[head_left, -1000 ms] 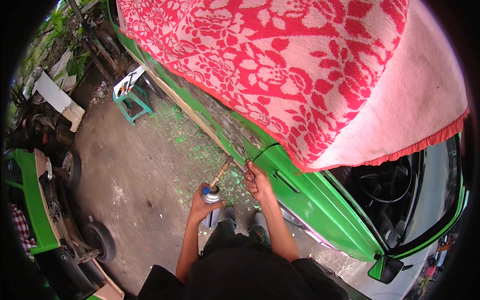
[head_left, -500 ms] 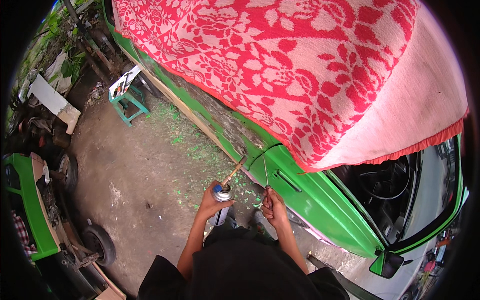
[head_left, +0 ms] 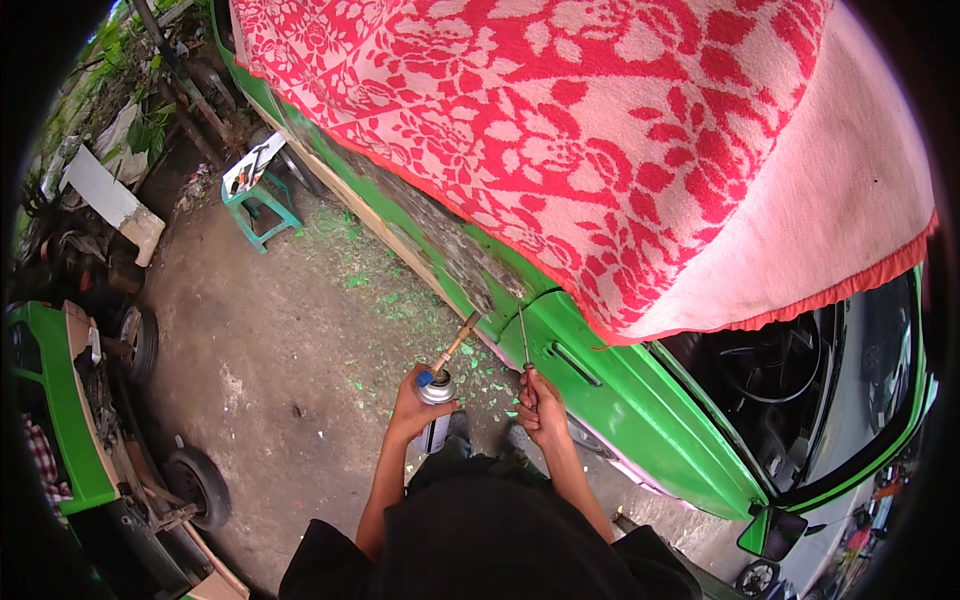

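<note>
My left hand [head_left: 408, 410] is wrapped round a gas torch [head_left: 436, 390], a silvery canister with a blue knob and a brass-coloured nozzle. Its nozzle tip points up and right, toward the lower edge of the green car [head_left: 640, 420]. In my right fist is a thin screwdriver [head_left: 525, 340] with a dark handle, held by my right hand [head_left: 545, 412]. The screwdriver's shaft points away from me, its tip over the car body near the door seam; whether it touches cannot be told. Past it runs a scraped grey-brown strip [head_left: 440, 225] on the green panel. No flame shows.
A red and pink floral blanket [head_left: 560, 150] covers the car's top. Green paint flakes [head_left: 385, 290] litter the ground. A teal stool [head_left: 258, 210] with tools on it stands far left. Loose wheels [head_left: 195, 488] and another green vehicle body [head_left: 70, 410] lie at left. A side mirror [head_left: 772, 530] juts out right.
Both hands have shifted slightly left with the torch and the screwdriver. My view has moved a little; the grips look the same.
</note>
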Motion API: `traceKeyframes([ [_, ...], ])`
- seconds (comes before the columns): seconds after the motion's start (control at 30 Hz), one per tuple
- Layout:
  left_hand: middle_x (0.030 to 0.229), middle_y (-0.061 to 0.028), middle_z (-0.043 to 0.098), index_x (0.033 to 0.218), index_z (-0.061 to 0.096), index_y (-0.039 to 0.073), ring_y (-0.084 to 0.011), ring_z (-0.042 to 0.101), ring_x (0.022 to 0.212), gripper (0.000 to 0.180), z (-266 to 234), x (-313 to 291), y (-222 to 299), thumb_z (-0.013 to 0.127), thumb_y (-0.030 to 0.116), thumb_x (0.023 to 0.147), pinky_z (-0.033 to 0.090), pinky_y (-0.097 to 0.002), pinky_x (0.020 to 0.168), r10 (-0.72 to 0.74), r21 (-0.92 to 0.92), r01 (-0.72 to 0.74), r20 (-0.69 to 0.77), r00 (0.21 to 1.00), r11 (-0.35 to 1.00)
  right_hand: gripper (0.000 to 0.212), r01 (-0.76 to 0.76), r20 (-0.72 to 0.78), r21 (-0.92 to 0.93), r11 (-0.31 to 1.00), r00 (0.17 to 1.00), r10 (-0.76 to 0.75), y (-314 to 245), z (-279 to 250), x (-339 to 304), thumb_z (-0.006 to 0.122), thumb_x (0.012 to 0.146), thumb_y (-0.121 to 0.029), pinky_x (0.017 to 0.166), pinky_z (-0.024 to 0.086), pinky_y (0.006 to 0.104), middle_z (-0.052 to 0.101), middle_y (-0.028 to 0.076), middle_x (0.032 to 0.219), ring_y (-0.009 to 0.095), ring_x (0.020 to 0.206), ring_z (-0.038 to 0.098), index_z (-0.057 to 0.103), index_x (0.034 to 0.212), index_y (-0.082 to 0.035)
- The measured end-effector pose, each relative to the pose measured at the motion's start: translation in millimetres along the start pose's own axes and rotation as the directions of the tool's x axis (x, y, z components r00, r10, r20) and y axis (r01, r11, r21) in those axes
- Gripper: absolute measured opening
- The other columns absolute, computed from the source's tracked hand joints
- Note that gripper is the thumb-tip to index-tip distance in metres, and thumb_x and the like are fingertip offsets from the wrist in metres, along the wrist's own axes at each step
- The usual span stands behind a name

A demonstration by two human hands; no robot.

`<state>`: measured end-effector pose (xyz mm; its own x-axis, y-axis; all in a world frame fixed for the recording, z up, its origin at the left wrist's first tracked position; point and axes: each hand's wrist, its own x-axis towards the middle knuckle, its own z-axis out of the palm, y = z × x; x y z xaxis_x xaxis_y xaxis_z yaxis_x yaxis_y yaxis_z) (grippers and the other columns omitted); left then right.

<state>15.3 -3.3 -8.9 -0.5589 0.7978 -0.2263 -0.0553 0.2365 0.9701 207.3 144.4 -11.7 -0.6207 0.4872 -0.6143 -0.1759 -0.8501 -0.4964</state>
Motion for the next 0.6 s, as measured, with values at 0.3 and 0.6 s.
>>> traceKeyframes([
  [0.3, 0.085, -0.0002, 0.06, 0.095, 0.053, 0.006, -0.0085, 0.057, 0.08, 0.049, 7.1, -4.7, 8.6, 0.088, 0.007, 0.06, 0.048, -0.0271, 0.072, -0.024, 0.025, 0.023, 0.022, 0.999, 0.999, 0.025, 0.002, 0.064, 0.016, 1.0, 0.998, -0.003, 1.7, -6.0, 6.6, 0.051, 0.101, -0.036, 0.03, 0.016, 0.0201, 0.036, -0.002, 0.057, 0.005, 0.036, 0.025, 0.05, 0.093, -0.012],
  [0.6, 0.085, 0.0007, 0.059, 0.096, 0.052, 0.007, -0.0087, 0.057, 0.081, 0.049, 10.4, -0.3, 5.1, 0.088, 0.007, 0.061, 0.048, -0.0274, 0.072, -0.01, -0.012, 0.01, 0.03, 1.0, 1.0, 0.026, -0.022, 0.064, 0.05, 0.998, 0.998, 0.019, 8.8, -6.2, 16.0, 0.051, 0.101, -0.036, 0.029, 0.015, 0.0197, 0.035, -0.002, 0.056, 0.005, 0.034, 0.022, 0.051, 0.094, -0.011],
])
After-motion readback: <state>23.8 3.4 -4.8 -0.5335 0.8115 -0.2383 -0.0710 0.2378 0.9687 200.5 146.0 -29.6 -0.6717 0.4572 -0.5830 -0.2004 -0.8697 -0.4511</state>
